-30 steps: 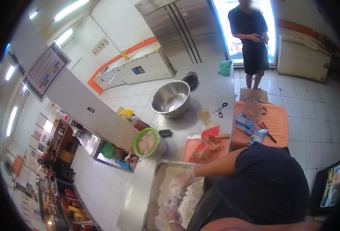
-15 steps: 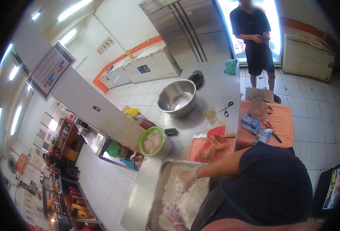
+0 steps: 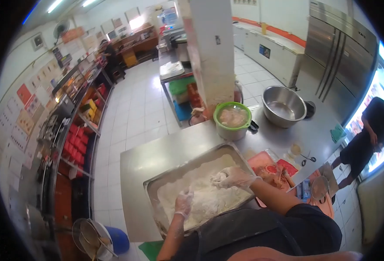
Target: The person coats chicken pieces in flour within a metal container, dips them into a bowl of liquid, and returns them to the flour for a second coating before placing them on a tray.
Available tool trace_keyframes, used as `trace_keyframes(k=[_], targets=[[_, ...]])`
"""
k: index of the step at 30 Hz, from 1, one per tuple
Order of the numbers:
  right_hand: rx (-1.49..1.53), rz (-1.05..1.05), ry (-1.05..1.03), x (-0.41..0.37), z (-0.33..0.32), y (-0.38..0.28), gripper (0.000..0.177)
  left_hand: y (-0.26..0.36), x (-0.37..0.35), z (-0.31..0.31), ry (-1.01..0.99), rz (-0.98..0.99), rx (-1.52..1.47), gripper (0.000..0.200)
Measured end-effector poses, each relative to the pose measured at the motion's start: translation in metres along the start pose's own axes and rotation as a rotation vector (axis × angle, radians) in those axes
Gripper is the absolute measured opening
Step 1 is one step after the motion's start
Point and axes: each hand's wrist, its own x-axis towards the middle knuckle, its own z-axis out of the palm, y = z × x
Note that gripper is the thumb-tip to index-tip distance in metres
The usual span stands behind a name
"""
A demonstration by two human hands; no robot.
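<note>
A large metal tray [image 3: 153,209] on the steel table holds white flour [image 3: 207,191]. My left hand [image 3: 184,202], in a clear plastic glove, is at the left part of the flour, its fingers curled together; what they hold, if anything, cannot be made out. My right hand [image 3: 235,177], also gloved, is closed round a flour-coated piece [image 3: 219,178] above the flour, near the tray's far side. Beyond the tray's far right corner stands a pot with a green rim [image 3: 232,116], holding pale meat in liquid.
A steel bowl [image 3: 284,106], black scissors [image 3: 308,160] and a pink tray with raw meat [image 3: 265,173] are on the table. A pillar [image 3: 211,56] rises behind. One person [image 3: 369,130] stands at the right, another [image 3: 109,56] far back left.
The view has turned left, so the table and bowl appear farther right. My right hand now grips a coated piece above the flour, and my left hand's fingers are drawn together.
</note>
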Motion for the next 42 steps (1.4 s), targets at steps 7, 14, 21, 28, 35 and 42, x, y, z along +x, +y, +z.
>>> trace_keyframes(k=[7, 14, 21, 28, 35, 42], targets=[[0.19, -0.141, -0.116, 0.003, 0.004, -0.017, 0.035, -0.001, -0.006, -0.012, -0.069, -0.093, -0.014, 0.046], [0.224, -0.312, -0.042, 0.025, -0.023, -0.013, 0.028, -0.036, -0.01, -0.005, 0.024, -0.004, -0.05, 0.05], [0.035, -0.515, 0.131, 0.056, -0.124, -0.03, 0.023, -0.029, -0.014, -0.008, -0.026, -0.059, -0.017, 0.046], [-0.713, -0.436, 0.476, 0.172, -0.253, -0.022, 0.02, -0.04, -0.02, -0.01, 0.045, -0.092, 0.033, 0.043], [-1.573, -0.544, 0.432, 0.283, -0.324, -0.011, 0.024, -0.014, -0.028, -0.009, 0.096, -0.148, 0.026, 0.042], [-1.443, -0.235, 0.422, 0.324, -0.324, -0.002, 0.027, -0.036, -0.03, -0.009, 0.159, -0.147, 0.036, 0.042]])
